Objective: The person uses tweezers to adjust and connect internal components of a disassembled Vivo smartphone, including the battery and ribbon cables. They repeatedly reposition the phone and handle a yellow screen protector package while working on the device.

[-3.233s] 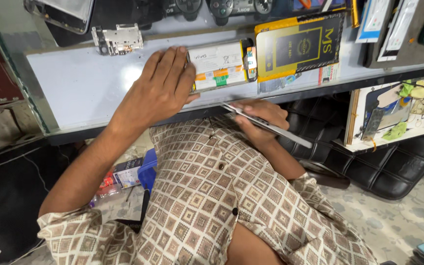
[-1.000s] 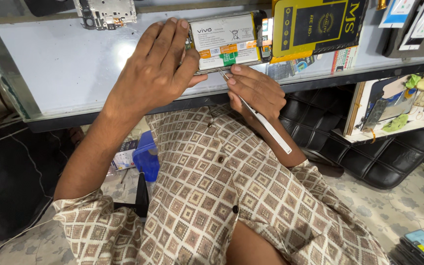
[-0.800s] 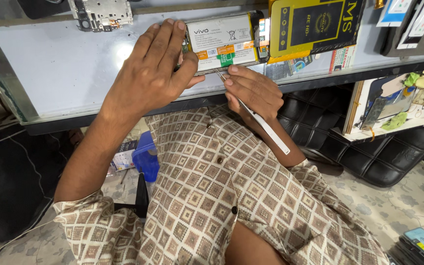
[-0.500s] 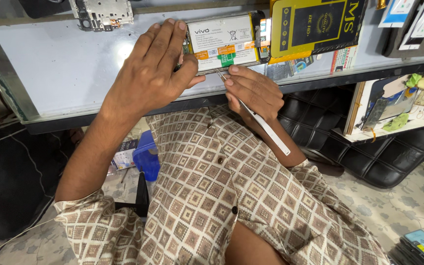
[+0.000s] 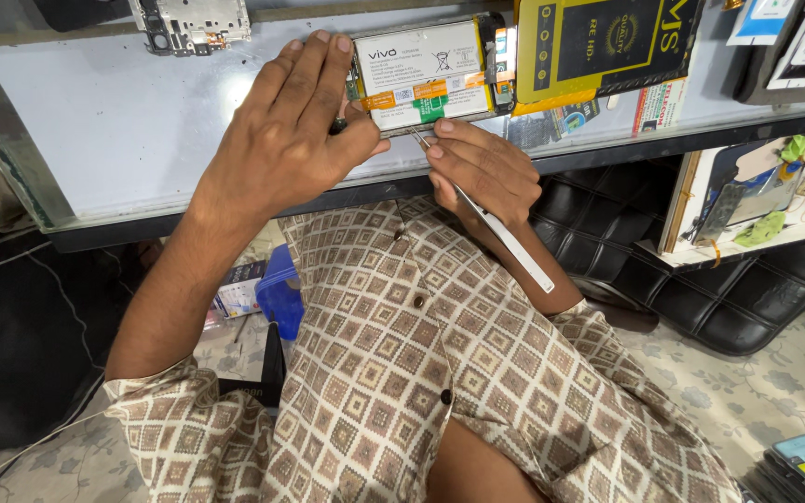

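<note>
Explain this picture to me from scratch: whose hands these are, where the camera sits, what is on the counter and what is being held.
There is no machine here, only a person working with two bare hands. The single picture comes from a camera worn on that person's head, looking down past a patterned shirt to a pale counter.

On the counter lies an opened phone, back cover off, so its white battery shows. The left hand rests on the phone's left end and steadies it. The right hand holds slim metal tweezers, their tip at the phone's lower edge.

Also on the counter: a yellow and black packet to the right of the phone, and a bare phone frame at the far left. Below the counter sits a blue box, and black cushioned seats stand to the right.
</note>
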